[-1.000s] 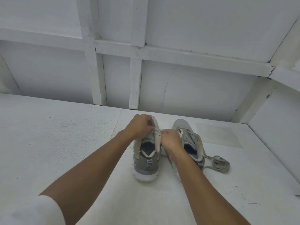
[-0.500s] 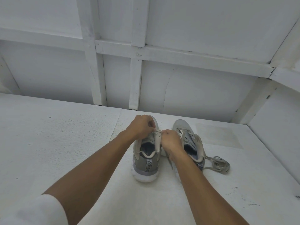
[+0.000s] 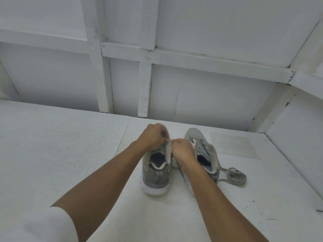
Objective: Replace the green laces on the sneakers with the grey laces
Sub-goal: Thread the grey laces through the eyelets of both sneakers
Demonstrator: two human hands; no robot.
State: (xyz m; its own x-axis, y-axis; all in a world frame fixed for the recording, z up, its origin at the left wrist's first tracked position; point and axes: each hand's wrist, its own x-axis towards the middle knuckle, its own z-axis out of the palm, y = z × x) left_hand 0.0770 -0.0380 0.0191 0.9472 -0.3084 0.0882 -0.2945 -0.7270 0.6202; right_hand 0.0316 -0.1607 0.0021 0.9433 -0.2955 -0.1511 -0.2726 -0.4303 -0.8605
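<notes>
Here both hands pinch left sneaker eyelet flap.

Almost nothing is different from before: both hands sit just a tiny bit lower on the left shoe.

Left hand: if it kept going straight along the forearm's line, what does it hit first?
The left hand already sits on the left sneaker, pointing toward its toe. Pushing on, it would likely meet that shoe's forefoot, hidden under the hand, then bare white floor before the wall. Depth is unclear.
</notes>
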